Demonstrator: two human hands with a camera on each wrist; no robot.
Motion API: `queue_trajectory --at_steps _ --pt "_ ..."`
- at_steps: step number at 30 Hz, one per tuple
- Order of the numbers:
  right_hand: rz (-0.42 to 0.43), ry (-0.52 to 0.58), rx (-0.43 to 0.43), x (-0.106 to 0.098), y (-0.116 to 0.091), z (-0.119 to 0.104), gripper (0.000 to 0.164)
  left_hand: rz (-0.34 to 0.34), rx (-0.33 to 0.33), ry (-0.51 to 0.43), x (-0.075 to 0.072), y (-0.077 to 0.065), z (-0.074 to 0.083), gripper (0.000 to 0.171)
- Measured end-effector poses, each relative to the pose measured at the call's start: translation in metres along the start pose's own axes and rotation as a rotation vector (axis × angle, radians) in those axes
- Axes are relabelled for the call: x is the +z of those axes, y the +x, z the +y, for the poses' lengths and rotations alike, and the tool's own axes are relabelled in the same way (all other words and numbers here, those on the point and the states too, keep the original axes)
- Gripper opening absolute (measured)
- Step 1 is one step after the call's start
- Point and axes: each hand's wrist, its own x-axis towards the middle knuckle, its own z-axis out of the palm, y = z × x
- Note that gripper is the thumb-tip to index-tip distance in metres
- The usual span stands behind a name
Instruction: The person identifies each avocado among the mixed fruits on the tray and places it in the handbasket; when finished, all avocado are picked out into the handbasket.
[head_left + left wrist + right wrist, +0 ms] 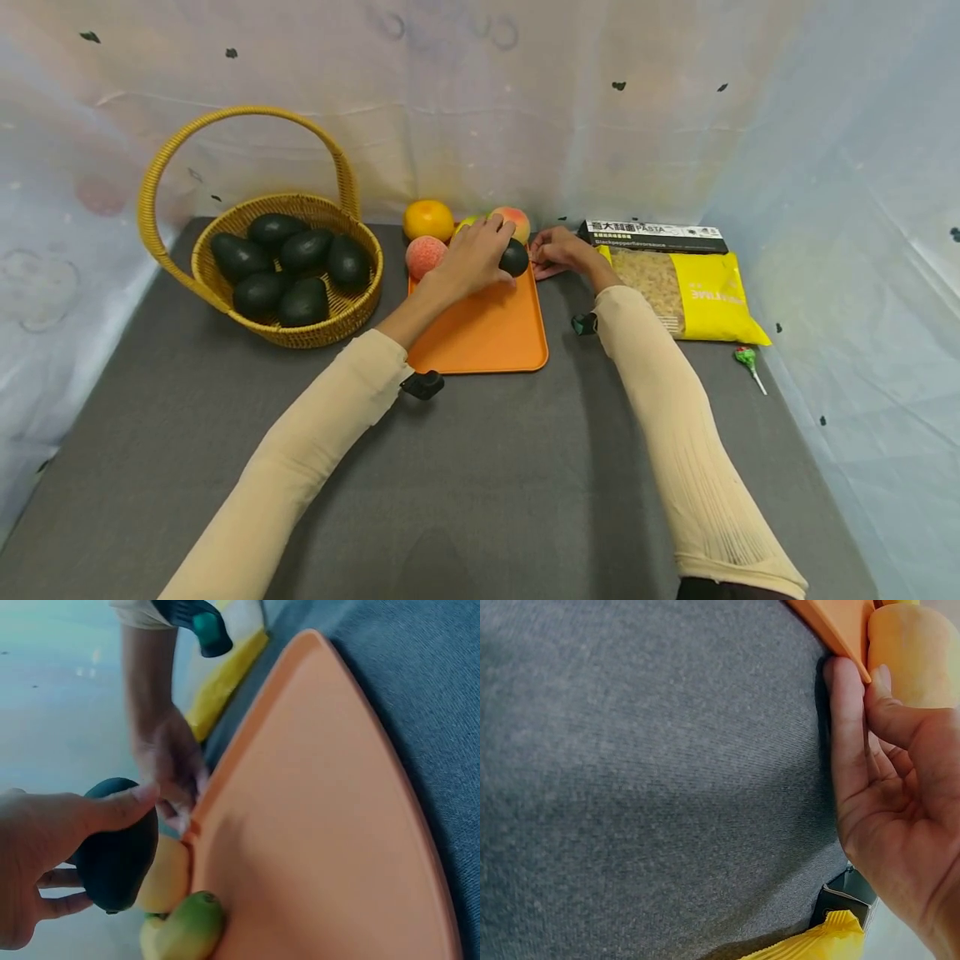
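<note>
My left hand (472,258) grips a dark green avocado (514,259) above the back of the orange tray (487,346). In the left wrist view the thumb lies across the avocado (116,862), and other fingers show beneath it. With thumb and fingers, my right hand (561,251) pinches the tray's far right corner, as the right wrist view also shows. A peach (513,222), a yellow-green mango (193,926), an orange-yellow round fruit (428,220) and a rough pinkish-red fruit (425,257) are grouped at the tray's back; my left hand partly hides the mango in the head view.
A wicker basket (330,330) with a tall handle holds several avocados (303,302) on the left. To the right are a black pasta box (656,239), a yellow pasta bag (708,296) and a lollipop (746,357). A curtain hangs behind the grey table (510,475).
</note>
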Motion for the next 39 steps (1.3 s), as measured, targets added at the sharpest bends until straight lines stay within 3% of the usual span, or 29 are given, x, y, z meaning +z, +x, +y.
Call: queue_trajectory --at_steps 9,15,22,27,32,39 --pt "-0.010 -0.011 -0.003 -0.002 0.003 0.000 0.021 -0.030 -0.110 0.016 -0.025 -0.014 0.005 0.081" --pt "-0.006 -0.026 0.002 0.000 0.003 0.000 0.020 -0.090 -0.139 -0.062 -0.041 -0.025 0.002 0.079" --pt "-0.004 -0.020 -0.003 0.002 0.001 0.000 0.020 -0.190 -0.268 -0.152 -0.065 -0.047 -0.008 0.079" --pt "0.007 -0.021 -0.006 0.001 -0.002 0.000 0.021 -0.219 -0.342 -0.205 -0.088 -0.064 -0.020 0.074" --pt "0.003 -0.022 -0.011 0.003 -0.003 -0.002 0.020 -0.183 -0.378 -0.243 -0.107 -0.086 -0.037 0.056" --pt "0.006 -0.027 -0.012 0.004 -0.004 -0.003 0.017 -0.237 -0.491 -0.255 -0.123 -0.116 -0.063 0.078"
